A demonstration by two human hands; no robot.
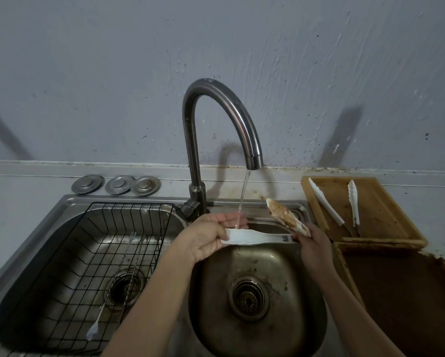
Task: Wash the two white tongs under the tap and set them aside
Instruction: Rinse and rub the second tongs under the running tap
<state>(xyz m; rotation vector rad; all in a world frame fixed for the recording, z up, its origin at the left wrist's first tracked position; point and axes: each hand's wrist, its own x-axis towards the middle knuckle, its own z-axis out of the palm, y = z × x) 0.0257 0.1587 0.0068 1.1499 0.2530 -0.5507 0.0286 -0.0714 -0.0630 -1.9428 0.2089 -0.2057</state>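
While water runs, hands [206, 235] grip tongs [257, 237]

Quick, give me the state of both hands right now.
Left hand: closed on one arm of the dirty tongs under the running tap.
Right hand: closed on the same tongs' hinge end.

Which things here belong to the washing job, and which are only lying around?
Job: dirty tongs in left hand and right hand; tap; tongs on wooden tray.

Lying about: wire basket, three metal lids, skewers.
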